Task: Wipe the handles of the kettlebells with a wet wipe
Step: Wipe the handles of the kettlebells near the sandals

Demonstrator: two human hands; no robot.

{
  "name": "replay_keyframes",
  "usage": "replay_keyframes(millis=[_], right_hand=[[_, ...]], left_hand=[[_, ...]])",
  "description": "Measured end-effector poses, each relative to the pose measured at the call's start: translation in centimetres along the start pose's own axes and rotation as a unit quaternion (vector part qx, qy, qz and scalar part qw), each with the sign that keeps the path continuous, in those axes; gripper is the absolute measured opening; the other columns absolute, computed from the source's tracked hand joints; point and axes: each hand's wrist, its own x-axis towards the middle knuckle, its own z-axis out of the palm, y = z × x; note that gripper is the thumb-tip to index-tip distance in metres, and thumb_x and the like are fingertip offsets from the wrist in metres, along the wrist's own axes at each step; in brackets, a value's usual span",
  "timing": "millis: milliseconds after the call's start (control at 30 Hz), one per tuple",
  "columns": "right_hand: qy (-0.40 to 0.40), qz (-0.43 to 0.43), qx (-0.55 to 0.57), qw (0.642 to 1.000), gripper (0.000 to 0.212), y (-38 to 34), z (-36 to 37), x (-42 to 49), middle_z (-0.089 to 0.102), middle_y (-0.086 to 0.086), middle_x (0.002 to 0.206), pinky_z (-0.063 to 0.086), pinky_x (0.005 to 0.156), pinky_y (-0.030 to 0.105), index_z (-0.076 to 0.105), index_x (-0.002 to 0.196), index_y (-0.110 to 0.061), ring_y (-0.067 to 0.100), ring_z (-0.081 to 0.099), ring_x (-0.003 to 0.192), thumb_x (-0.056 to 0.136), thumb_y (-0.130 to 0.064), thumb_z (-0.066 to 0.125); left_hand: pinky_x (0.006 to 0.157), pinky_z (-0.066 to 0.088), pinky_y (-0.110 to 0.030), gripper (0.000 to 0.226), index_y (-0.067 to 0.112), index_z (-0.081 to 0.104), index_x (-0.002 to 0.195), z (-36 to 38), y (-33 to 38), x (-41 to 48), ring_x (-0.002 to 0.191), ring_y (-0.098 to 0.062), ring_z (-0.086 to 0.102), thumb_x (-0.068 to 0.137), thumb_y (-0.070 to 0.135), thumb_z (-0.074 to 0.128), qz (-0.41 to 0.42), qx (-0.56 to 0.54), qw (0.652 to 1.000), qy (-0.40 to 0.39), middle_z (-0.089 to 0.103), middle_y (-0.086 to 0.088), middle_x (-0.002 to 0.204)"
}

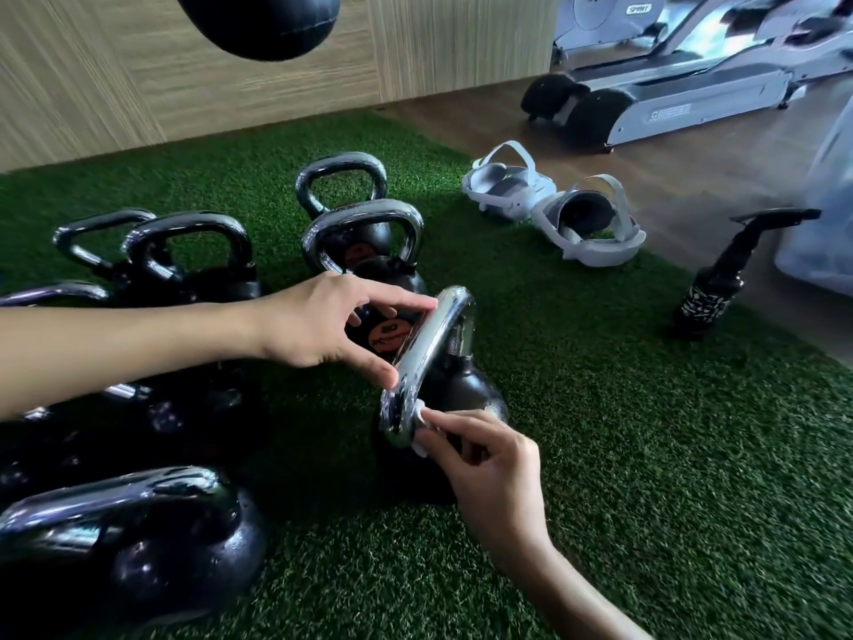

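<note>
Left hand steadying chrome kettlebell handle; right hand pressing white wet wipe against it, on green turf.

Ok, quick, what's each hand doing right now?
Left hand: open, thumb and fingertips steadying the kettlebell handle, no full grip.
Right hand: shut on the wet wipe, pressing it against the handle's lower end.

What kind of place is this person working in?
Most likely a gym. Several kettlebells stand on green artificial turf, an exercise machine sits on the wood floor behind, and what looks like a punching bag hangs overhead.
</note>
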Motion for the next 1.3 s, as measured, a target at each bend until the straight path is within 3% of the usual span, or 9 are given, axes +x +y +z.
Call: replay_keyframes(millis=[200,333,400,567,667,900,1033,1200,1300], right_hand=[[0.013,0.005,0.003,1.000,0.018,-0.2,0.4,-0.1,0.076,-0.025,0.090,0.053,0.071,0.016,0.083,0.097,-0.028,0.001,0.072,0.082,0.080,-0.023,0.085],[-0.008,0.050,-0.033,0.998,0.016,1.0,-0.2,1.0,0.076,-0.024,0.091,0.053,0.071,0.016,0.082,0.098,-0.035,-0.001,0.070,0.081,0.083,-0.029,0.082],[-0.018,0.090,-0.013,0.996,0.015,1.0,-1.0,2.4,0.076,-0.022,0.089,0.056,0.073,0.019,0.082,0.099,-0.033,-0.003,0.071,0.080,0.084,-0.030,0.081],[-0.211,0.052,-0.122,0.968,0.028,0.6,-1.5,4.4,0.072,-0.021,0.102,0.051,0.075,0.014,0.076,0.118,-0.033,-0.001,0.066,0.087,0.091,-0.032,0.075],[-0.301,0.003,-0.161,0.940,0.041,1.0,-2.5,5.0,0.063,-0.021,0.112,0.050,0.083,0.016,0.068,0.131,-0.033,0.004,0.063,0.095,0.091,-0.023,0.074],[-0.261,-0.039,-0.147,0.953,0.030,1.3,-2.3,6.0,0.072,-0.013,0.097,0.045,0.073,0.016,0.078,0.114,-0.025,0.000,0.062,0.082,0.085,-0.022,0.080],[-0.264,-0.005,-0.065,0.962,0.027,0.4,-2.3,6.3,0.073,-0.011,0.094,0.052,0.078,0.027,0.078,0.114,-0.027,0.005,0.066,0.083,0.087,-0.025,0.078],[-0.276,-0.017,-0.147,0.950,0.031,1.0,-2.4,6.2,0.067,-0.022,0.090,0.042,0.074,0.008,0.077,0.116,-0.021,-0.011,0.060,0.080,0.086,-0.025,0.079],[-0.266,0.038,-0.040,0.962,0.027,0.0,-2.2,6.4,0.076,-0.010,0.097,0.054,0.084,0.020,0.077,0.114,-0.021,-0.001,0.069,0.086,0.088,-0.022,0.078]], left_hand=[[0.091,0.039,0.000,0.089,0.052,0.050,0.143,-0.4,0.7,-0.2,0.123,0.024,0.045,0.064,0.047,0.091,-0.022,-0.019,0.999,-0.021,0.056,0.035,0.133],[0.108,0.038,-0.013,0.102,0.053,0.047,0.145,0.3,1.5,-0.3,0.130,0.019,0.043,0.054,0.061,0.090,-0.049,-0.008,0.999,-0.013,0.050,0.033,0.143],[0.107,0.032,-0.005,0.107,0.053,0.040,0.149,1.1,1.5,-0.6,0.132,0.018,0.038,0.055,0.063,0.090,-0.046,0.018,0.999,0.003,0.043,0.034,0.146],[0.107,0.031,-0.006,0.103,0.053,0.032,0.152,1.6,1.1,-1.2,0.136,0.018,0.035,0.064,0.063,0.085,-0.021,0.005,1.000,0.005,0.039,0.030,0.152],[0.098,0.031,0.003,0.098,0.051,0.037,0.150,2.1,1.1,-1.6,0.130,0.027,0.031,0.065,0.060,0.085,-0.016,-0.006,0.999,0.030,0.043,0.032,0.148],[0.086,0.056,-0.026,0.065,0.045,0.066,0.130,5.2,1.7,-4.9,0.112,0.000,0.064,0.068,0.053,0.084,-0.011,-0.051,0.978,0.202,0.068,0.031,0.120],[0.085,0.054,-0.025,0.064,0.041,0.068,0.127,4.9,1.3,-4.5,0.115,-0.001,0.064,0.066,0.051,0.086,0.004,-0.050,0.981,0.190,0.069,0.030,0.119],[0.101,0.044,-0.013,0.079,0.028,0.066,0.133,4.5,0.3,-4.8,0.121,0.001,0.057,0.061,0.053,0.087,0.062,0.040,0.984,0.163,0.062,0.030,0.126],[0.106,0.040,-0.015,0.081,0.030,0.064,0.134,4.9,0.1,-4.8,0.121,-0.002,0.056,0.061,0.056,0.086,0.061,0.058,0.981,0.176,0.064,0.023,0.125]])
